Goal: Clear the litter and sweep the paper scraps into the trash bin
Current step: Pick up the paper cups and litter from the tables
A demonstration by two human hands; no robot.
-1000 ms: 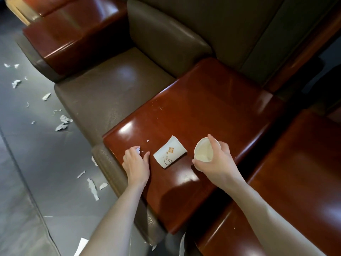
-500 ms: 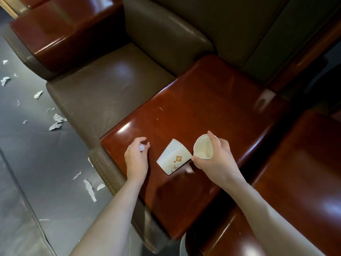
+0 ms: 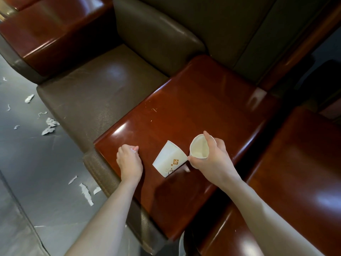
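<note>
Nearest, two bare forearms reached up from the bottom edge. The left hand (image 3: 129,161) rested on the near-left corner of a glossy, reddish-brown wooden armrest top (image 3: 203,100). Its fingers were curled together and pinched a tiny white paper scrap (image 3: 136,150) at their tips.

The right hand (image 3: 214,159) held a white paper cup (image 3: 200,149) just above the wood, thumb on the near rim and curled fingers round the far side. The round mouth was tipped towards the camera and showed a cream inside.

Just beside it, between the hands, a second paper cup (image 3: 170,160) lay on its side on the wood. Its long axis ran from near-left to far-right, with the wider end towards the held cup. It bore a gold diamond emblem with a character too small to read, and a brown looping mark below it.

Left of the armrest, torn paper scraps (image 3: 85,194) lay scattered on the smooth grey floor (image 3: 27,172). Beyond, a brown grained-leather seat cushion (image 3: 103,93) met a padded backrest (image 3: 156,34), with another polished wooden armrest (image 3: 46,28) farther left.
</note>
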